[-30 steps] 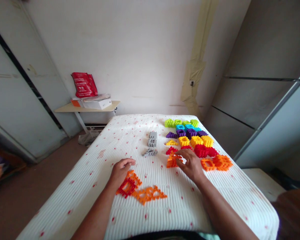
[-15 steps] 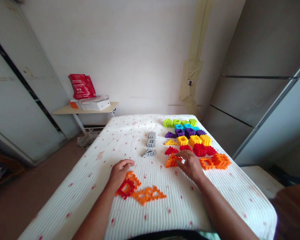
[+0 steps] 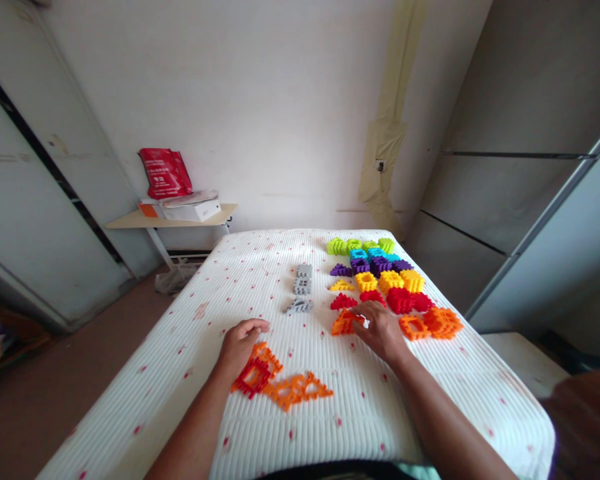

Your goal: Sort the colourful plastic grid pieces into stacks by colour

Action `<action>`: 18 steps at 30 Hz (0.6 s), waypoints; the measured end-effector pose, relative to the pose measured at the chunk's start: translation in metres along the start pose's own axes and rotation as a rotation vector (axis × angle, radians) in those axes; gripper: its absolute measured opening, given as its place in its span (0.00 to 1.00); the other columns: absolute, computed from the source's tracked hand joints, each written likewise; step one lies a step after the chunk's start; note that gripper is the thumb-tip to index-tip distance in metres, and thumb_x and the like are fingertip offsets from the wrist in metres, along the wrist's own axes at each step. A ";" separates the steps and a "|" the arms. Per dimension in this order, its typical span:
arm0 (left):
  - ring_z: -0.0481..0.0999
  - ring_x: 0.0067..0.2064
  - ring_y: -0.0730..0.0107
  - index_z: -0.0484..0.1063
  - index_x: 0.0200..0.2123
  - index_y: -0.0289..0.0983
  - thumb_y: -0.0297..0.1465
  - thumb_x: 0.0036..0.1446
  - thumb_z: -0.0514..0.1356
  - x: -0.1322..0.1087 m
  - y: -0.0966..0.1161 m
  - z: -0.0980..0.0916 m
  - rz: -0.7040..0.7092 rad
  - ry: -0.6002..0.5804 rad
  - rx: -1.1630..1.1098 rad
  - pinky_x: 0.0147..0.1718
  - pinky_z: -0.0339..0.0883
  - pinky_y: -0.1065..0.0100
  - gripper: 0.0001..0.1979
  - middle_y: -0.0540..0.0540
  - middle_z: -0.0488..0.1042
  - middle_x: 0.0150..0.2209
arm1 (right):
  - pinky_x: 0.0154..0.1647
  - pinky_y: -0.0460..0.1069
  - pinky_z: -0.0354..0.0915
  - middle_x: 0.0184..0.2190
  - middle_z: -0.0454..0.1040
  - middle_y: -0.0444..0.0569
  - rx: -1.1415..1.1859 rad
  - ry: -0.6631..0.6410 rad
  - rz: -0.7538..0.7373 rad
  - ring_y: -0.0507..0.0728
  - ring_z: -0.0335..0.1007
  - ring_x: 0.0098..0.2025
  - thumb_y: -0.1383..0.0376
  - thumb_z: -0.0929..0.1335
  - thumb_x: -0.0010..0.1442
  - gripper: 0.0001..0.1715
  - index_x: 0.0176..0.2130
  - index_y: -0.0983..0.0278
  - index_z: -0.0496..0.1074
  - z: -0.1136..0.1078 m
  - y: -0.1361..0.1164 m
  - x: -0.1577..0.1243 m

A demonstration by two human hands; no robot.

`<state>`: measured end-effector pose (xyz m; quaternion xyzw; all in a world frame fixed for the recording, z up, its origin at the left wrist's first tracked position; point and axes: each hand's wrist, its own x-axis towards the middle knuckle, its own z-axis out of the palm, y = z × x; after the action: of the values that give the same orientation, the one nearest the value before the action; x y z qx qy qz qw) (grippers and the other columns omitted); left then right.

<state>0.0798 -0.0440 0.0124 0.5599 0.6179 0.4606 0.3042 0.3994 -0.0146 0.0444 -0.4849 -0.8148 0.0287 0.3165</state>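
Observation:
My right hand (image 3: 381,331) is closed on an orange interlocking block (image 3: 342,322), its thumb and fingers at the block's right side. That block rests on the bed cover, left of an orange square block (image 3: 414,327) and an orange stack (image 3: 443,323). My left hand (image 3: 241,343) is loosely curled with the fingers together, and nothing shows in it. Just under its wrist lie flat pieces: a red square piece (image 3: 253,378) over orange ones, and joined orange triangular pieces (image 3: 300,389) to their right.
Rows of blocks in red (image 3: 401,301), yellow (image 3: 391,281), purple (image 3: 380,266), blue (image 3: 376,253) and lime green (image 3: 353,245) reach toward the far right. Grey blocks (image 3: 303,285) stand mid-bed. A side table (image 3: 125,219) with a red bag (image 3: 165,173) is at far left.

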 end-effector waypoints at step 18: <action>0.75 0.38 0.63 0.75 0.31 0.36 0.34 0.46 0.54 0.001 -0.002 0.001 -0.017 -0.005 -0.020 0.43 0.66 0.62 0.13 0.44 0.78 0.32 | 0.37 0.46 0.65 0.37 0.74 0.48 0.371 -0.305 -0.300 0.53 0.70 0.36 0.65 0.66 0.54 0.10 0.39 0.62 0.71 0.007 -0.044 -0.022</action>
<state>0.0794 -0.0432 0.0106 0.5526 0.6172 0.4630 0.3152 0.3687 -0.0539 0.0433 -0.2825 -0.8966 0.2029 0.2742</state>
